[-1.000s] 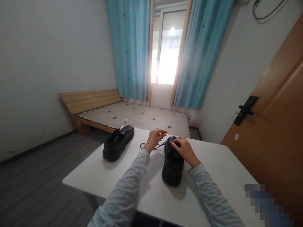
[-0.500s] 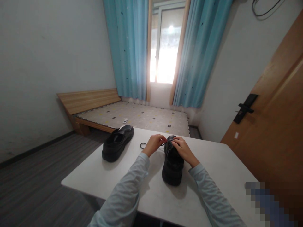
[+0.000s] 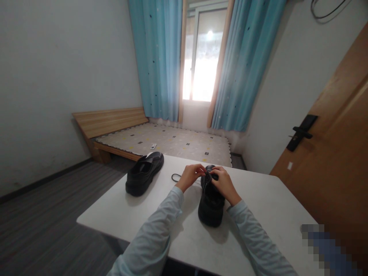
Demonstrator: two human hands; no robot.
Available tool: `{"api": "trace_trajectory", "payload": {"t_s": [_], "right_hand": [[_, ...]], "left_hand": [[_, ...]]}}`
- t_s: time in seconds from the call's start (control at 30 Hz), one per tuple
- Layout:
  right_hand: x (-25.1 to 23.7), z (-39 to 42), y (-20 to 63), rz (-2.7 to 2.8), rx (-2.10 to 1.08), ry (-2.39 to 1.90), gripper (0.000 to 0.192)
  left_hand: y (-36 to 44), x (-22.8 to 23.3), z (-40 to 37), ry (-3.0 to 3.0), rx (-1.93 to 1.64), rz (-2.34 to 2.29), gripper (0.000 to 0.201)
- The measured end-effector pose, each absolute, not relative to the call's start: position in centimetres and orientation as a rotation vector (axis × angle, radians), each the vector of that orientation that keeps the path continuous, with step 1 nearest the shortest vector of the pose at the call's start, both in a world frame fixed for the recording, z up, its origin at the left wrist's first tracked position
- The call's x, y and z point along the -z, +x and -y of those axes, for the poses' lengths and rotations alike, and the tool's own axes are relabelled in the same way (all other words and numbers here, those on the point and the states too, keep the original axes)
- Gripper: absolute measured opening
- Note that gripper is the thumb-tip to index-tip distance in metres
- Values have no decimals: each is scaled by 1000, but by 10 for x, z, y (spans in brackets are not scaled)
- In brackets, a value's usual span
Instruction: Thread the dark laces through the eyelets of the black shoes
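A black shoe stands on the white table in front of me, heel toward me. My left hand pinches its black lace beside the front of the shoe; a loop of the lace lies on the table to the left. My right hand rests on top of the shoe's front, fingers closed at the lacing, touching my left fingertips. A second black shoe sits on the table to the left, apart from both hands.
Beyond the table a low wooden bed with a patterned mattress lies under a window with blue curtains. A wooden door with a black handle stands at the right. Grey floor spreads to the left.
My left hand has moved right, closer to the shoe's front, until its fingertips meet my right hand. The lace between them has shortened. The other shoe has not moved.
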State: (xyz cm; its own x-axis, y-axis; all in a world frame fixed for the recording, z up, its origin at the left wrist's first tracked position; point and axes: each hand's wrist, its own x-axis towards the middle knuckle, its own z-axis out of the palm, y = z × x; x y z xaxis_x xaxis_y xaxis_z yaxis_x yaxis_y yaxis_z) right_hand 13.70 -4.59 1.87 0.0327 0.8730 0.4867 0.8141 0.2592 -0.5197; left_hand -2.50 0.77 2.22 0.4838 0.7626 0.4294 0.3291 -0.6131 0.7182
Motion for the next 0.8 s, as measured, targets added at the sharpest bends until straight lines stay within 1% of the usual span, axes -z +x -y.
{"api": "trace_trajectory", "payload": {"t_s": [0.17,0.47,0.67,0.8], "right_hand": [[-18,45,136,1773,-84,-1592,15],[-17,37,135,1787,-66,-1617,5],[-15,34,135,1796,-54,-1646,6],[-15,36,136,1795,-29,-1649,8]], "left_hand": [[-24,-21,-8,2135,-1022,-912,12],[-24,-15,-15,2174,-1045,-894,11],[-25,-18,-14,2194,-994,-839,15],[-28,-15,-17,2297,-954,-918,20]]}}
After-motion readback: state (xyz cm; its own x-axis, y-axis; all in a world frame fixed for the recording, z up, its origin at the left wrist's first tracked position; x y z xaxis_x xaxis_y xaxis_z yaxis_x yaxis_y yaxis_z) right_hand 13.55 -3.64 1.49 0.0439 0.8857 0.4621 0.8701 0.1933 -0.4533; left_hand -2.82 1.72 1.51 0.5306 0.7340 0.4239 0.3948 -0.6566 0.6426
